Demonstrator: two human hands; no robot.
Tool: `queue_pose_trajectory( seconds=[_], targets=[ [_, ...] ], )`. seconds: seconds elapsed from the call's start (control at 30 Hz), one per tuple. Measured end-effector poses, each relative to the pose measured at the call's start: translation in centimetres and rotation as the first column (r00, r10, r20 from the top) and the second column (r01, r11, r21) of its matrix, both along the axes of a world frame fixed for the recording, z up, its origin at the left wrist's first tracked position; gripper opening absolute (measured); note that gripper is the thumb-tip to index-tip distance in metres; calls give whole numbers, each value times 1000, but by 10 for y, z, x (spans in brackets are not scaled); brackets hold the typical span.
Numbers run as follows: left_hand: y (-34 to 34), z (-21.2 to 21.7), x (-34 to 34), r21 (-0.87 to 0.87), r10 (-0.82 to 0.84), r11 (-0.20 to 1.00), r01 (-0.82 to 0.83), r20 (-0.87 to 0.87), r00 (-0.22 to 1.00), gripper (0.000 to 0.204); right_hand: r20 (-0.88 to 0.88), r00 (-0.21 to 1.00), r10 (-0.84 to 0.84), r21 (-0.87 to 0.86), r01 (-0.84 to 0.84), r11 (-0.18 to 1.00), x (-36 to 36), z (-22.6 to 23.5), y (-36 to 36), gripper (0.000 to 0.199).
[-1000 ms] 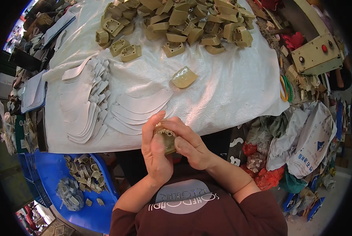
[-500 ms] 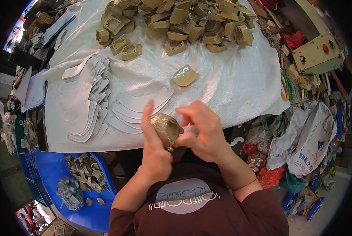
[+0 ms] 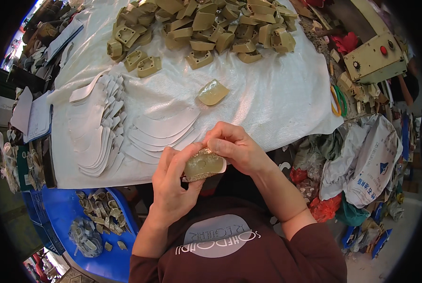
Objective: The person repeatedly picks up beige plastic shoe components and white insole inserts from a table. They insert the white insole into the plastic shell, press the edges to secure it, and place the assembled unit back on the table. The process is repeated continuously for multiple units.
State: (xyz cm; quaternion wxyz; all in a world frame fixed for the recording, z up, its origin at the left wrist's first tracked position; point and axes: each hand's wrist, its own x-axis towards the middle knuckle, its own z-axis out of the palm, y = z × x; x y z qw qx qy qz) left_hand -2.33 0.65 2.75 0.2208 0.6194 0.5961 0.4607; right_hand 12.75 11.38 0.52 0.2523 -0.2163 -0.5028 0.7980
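My left hand (image 3: 175, 175) grips a shoe heel (image 3: 204, 166) at the table's near edge, its broad olive face turned up and glittery gold material along its edges. A whitish strip shows at its right end. The fingers of my right hand (image 3: 234, 147) are pinched together on the heel's upper edge; whatever lies between the fingertips is too small to make out. Beyond my hands, a single shiny olive heel (image 3: 213, 92) lies alone on the white sheet. Fanned white curved pieces (image 3: 161, 133) lie left of it, beside a larger overlapping stack of white pieces (image 3: 89, 139).
Several olive heels (image 3: 204, 21) are heaped at the far side of the white sheet (image 3: 267, 104). A blue chair seat (image 3: 109, 257) at lower left bears glittery pieces and a plastic bag. Right of the table are a control box (image 3: 375, 59) and white sacks (image 3: 373, 162).
The heel has turned so its broad face shows. My right hand has closed from spread fingers to a pinch at its upper edge, and my left fingers have wrapped round it.
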Motion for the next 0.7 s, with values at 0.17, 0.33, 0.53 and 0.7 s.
queue_pose_trajectory(
  seconds=[0.17, 0.33, 0.53, 0.7],
  targets=[
    [5, 5, 5, 27, 18, 999, -17, -57, 998, 62, 91, 991, -95, 333, 60, 941, 4, -1, -5, 17],
    [6, -8, 11, 96, 131, 988, -122, -94, 987, 56, 16, 987, -162, 58, 161, 985, 0, -4, -12, 20],
    [11, -12, 19, 258, 242, 946, -198, -155, 958, 53, 12, 992, -128, 1, 128, 992, 3, -3, -18, 27],
    [16, -19, 26, 357, 381, 891, -280, -255, 889, 51, 156, 940, -304, 257, 259, 931, -7, -2, -28, 29]
  ],
)
